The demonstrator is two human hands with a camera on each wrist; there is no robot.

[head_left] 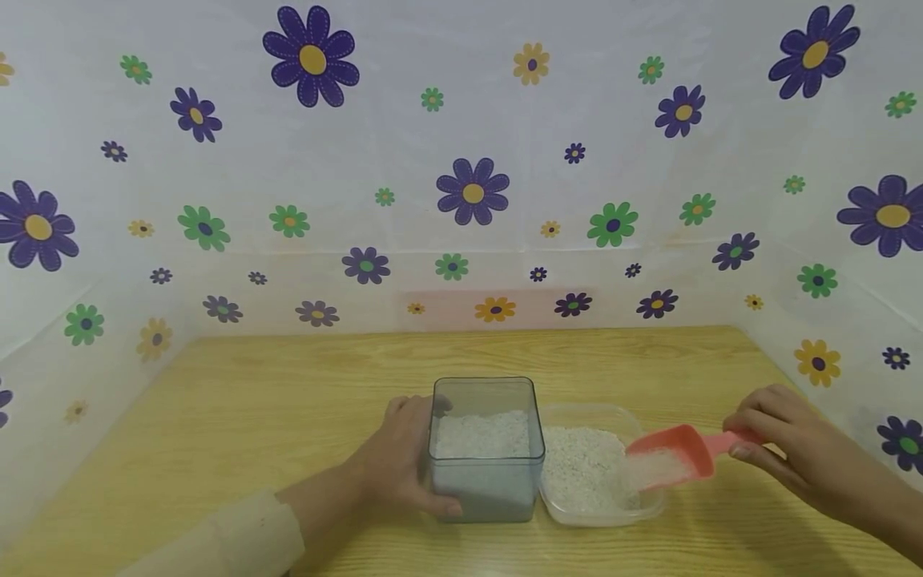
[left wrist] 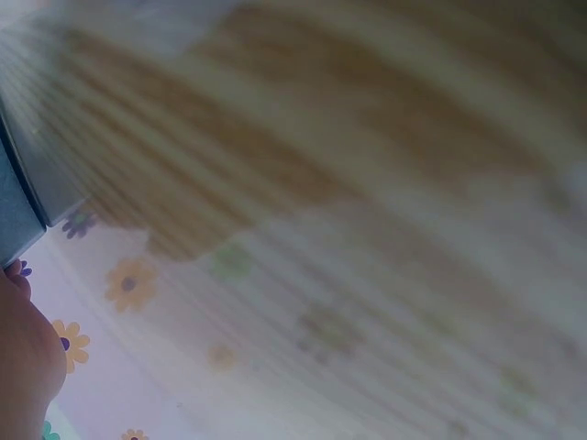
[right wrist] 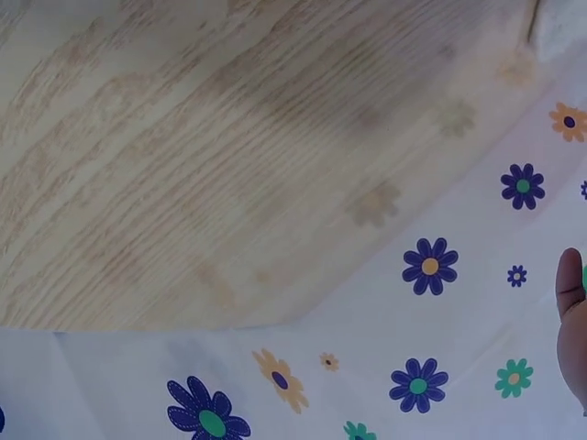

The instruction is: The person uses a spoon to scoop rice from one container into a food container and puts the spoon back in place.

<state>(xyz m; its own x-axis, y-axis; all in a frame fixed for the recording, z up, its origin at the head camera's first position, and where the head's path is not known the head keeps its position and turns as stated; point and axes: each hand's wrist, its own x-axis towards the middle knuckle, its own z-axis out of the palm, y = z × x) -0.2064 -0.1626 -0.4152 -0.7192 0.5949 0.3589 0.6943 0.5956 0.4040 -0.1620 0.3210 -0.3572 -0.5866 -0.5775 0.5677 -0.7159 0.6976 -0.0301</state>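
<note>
A tall, square, grey see-through container (head_left: pixel 485 490) stands on the table, with white grains (head_left: pixel 486 435) inside below its rim. My left hand (head_left: pixel 401 455) holds its left side, thumb across the front and fingers behind. In the left wrist view, part of the container (left wrist: pixel 20 206) shows at the left edge. Against its right side sits a low clear plastic tub (head_left: pixel 587 518) of white grains (head_left: pixel 586 469). My right hand (head_left: pixel 800 445) grips the handle of a pink scoop (head_left: pixel 692 450). The scoop's mouth tilts down to the left over the tub's right part, with grains at its lip.
The wood-grain table (head_left: pixel 288 401) reaches back to a white cloth (head_left: pixel 404 160) printed with flowers. This cloth also hangs along the left and right sides. A light sleeve (head_left: pixel 238 533) covers the left forearm.
</note>
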